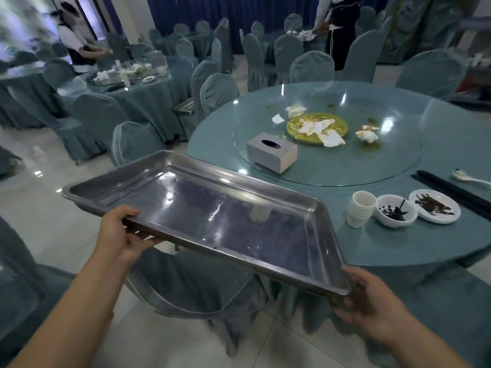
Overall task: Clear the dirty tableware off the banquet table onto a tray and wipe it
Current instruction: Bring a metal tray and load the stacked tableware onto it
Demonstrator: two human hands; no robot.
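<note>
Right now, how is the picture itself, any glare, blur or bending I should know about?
Head view: white glare spots on the steel tray and glass turntable; far left, the room and a standing person smear into blur; wide-angle bending toward the edges; the stacked cups and bowl look sharp.

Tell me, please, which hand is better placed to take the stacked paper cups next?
Probably the right: the right hand grips the tray corner nearest the stacked cups, while the left hand holds the tray's edge farther away.
</note>
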